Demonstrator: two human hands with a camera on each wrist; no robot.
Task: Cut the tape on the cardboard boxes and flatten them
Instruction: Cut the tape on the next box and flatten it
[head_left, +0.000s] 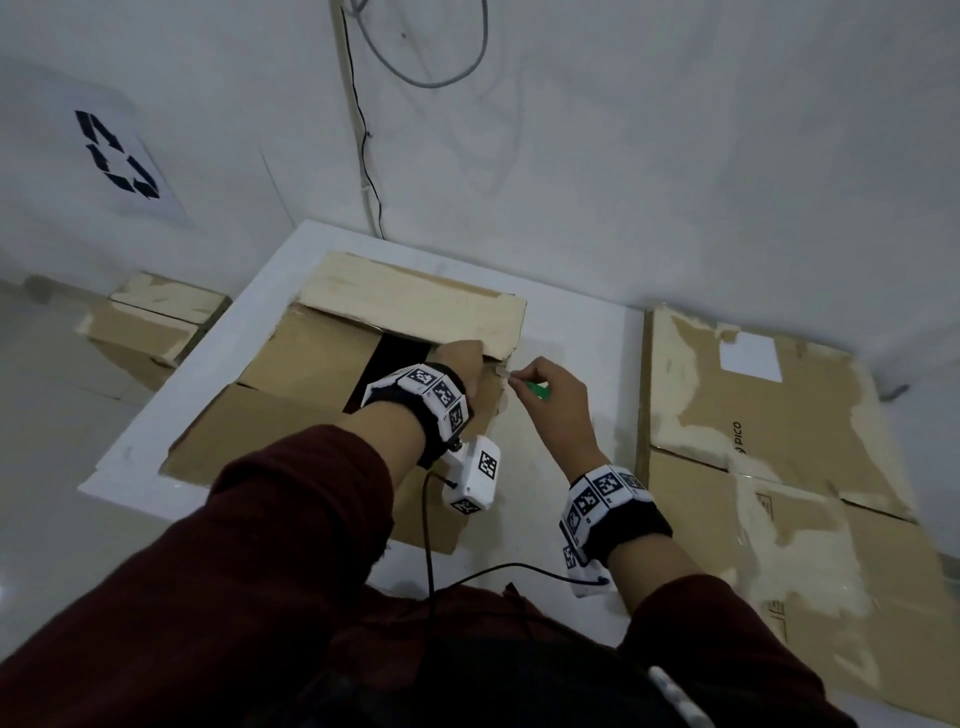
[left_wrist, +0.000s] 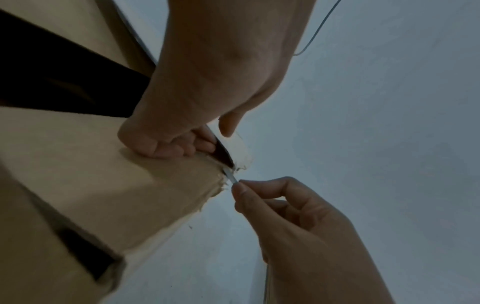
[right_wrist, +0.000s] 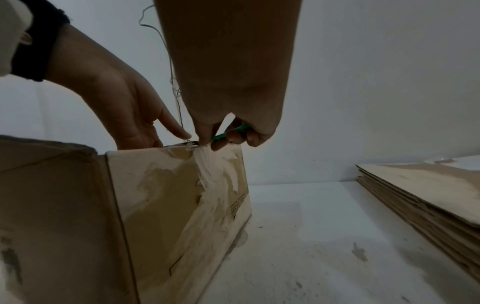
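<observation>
While the flat stack (head_left: 779, 441) on the right looks done, left hand (head_left: 460, 358) grips the table box's (head_left: 311, 358) top edge & right hand (head_left: 550, 387) pinches a green cutter (head_left: 535, 388) at its taped corner, w/ another box (head_left: 150, 327) waiting.

One open box (head_left: 291, 364), one cutter (head_left: 535, 388), two hands (head_left: 460, 358) (head_left: 553, 389)

"PICO" printed on the flattened cardboard (head_left: 769, 452), black recycling symbol on a white wall sheet (head_left: 117, 156)
</observation>
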